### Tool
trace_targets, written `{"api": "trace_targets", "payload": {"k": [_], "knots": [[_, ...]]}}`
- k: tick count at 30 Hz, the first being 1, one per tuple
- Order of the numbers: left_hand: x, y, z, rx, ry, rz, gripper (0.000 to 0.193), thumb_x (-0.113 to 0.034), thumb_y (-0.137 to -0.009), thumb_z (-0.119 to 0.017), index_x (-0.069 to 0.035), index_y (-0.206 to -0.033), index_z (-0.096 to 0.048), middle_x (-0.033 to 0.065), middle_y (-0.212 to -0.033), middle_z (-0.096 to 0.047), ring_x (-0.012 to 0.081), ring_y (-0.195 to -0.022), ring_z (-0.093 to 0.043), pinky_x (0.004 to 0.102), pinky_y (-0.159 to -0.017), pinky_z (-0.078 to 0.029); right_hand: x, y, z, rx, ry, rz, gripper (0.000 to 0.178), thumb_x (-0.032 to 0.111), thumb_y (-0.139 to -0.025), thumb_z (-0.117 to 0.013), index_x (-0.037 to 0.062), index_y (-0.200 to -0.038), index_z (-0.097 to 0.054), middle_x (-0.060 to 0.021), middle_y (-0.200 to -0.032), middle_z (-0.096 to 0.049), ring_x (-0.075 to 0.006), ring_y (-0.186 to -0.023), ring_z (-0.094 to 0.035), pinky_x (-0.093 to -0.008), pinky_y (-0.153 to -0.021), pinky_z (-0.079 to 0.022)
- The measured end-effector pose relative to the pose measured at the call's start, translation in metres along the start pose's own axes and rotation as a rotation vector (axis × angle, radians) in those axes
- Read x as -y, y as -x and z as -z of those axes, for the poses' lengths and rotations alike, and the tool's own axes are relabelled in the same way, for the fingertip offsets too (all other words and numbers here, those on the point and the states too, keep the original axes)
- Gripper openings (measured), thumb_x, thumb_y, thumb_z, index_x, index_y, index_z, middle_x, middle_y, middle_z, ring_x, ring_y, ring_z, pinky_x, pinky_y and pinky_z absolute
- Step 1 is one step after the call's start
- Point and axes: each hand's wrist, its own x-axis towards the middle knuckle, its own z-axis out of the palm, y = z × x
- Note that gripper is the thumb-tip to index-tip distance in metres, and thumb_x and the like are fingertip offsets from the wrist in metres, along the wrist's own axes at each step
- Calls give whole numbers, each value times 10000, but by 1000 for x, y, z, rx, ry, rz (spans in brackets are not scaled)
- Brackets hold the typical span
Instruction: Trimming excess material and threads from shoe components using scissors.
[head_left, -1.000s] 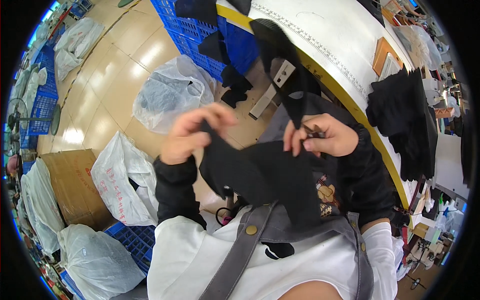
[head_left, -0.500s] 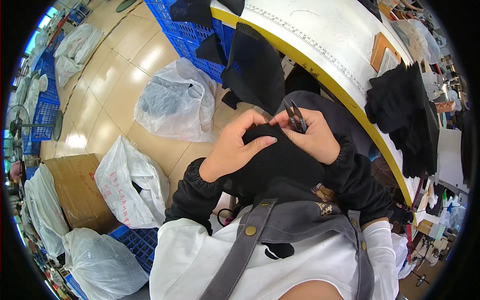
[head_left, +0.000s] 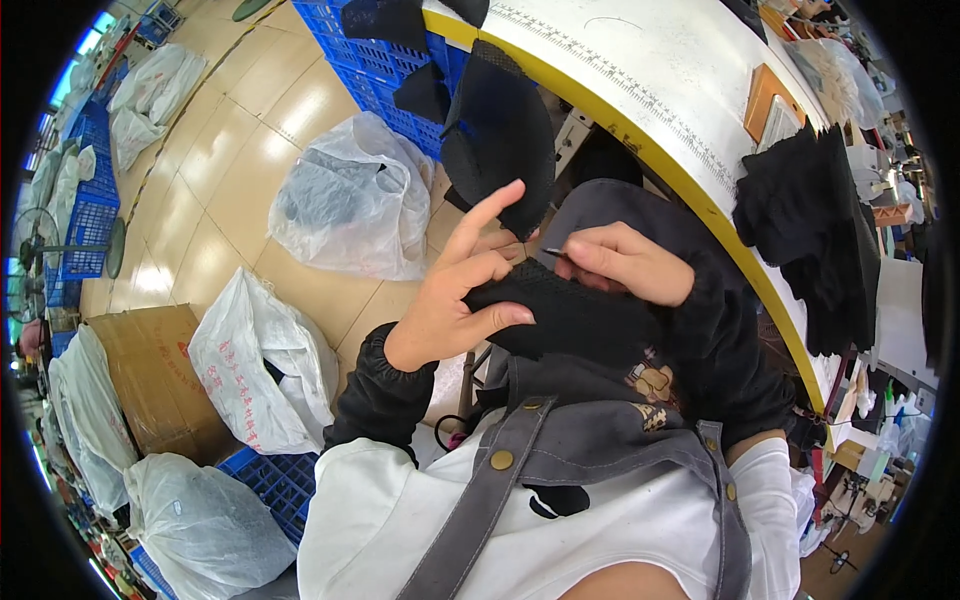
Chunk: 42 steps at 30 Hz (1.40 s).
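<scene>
My left hand (head_left: 445, 300) holds the edge of a black mesh fabric piece (head_left: 580, 315) in front of my apron. Its thumb lies on the cloth, its index finger points up and away, and the other fingers are bent. My right hand (head_left: 630, 263) is closed around small thread snips; only the dark tip of the snips (head_left: 553, 251) shows, directed at the gap by my left fingers. Another black fabric piece (head_left: 500, 140) hangs from the table edge, its lower point close to the held piece. A thin thread seems to run between them.
A white table (head_left: 640, 70) with a yellow edge and a printed ruler curves along the right. Black cloth (head_left: 805, 225) is piled on it. Blue crates (head_left: 375, 75) stand beyond. Stuffed plastic bags (head_left: 350, 200) and a cardboard box (head_left: 160, 380) sit on the tiled floor.
My hands have moved apart. The snips' blades, which pointed up from my right hand, now point left. My left index finger has stretched out, and the hanging piece has shifted slightly left.
</scene>
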Motion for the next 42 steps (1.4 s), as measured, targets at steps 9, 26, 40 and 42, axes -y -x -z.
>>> {"api": "trace_targets", "payload": {"k": [9, 26, 40, 42], "knots": [[-7, -6, -3, 65, 54, 8, 297, -163, -684, -775, -2, -793, -550, 175, -1377, -309, 243, -969, -514, 345, -883, -401, 9, -25, 7, 247, -59, -109, 470, 444, -907, -489, 7, -787, -611, 46, -497, -385, -35, -445, -309, -203, -429, -236], [-2, -7, -25, 183, -195, 4, 355, -176, -669, -771, -7, -782, -480, 166, -1254, -431, 326, -979, -533, 350, -758, -463, 11, -67, -1, -417, 660, 340, 307, 206, -742, -695, -41, -887, -585, -115, -675, -566, -139, -589, -495, -288, -575, -430], [-3, 11, -16, -281, -97, 120, 307, -156, -669, -783, -13, -795, -542, 94, -879, -554, 198, -748, -525, 268, -666, -412, 21, -14, 6, -154, 288, 114, 373, 362, -908, -502, 12, -827, -602, -17, -650, -538, -71, -605, -472, -229, -572, -395], [-6, 11, -15, -238, -180, 136, 310, -161, -661, -789, -17, -781, -543, 92, -786, -532, 196, -680, -503, 273, -622, -404, 20, -19, 21, -60, 420, 57, 464, 430, -916, -460, 22, -760, -614, 2, -560, -478, -76, -538, -426, -232, -508, -354]]}}
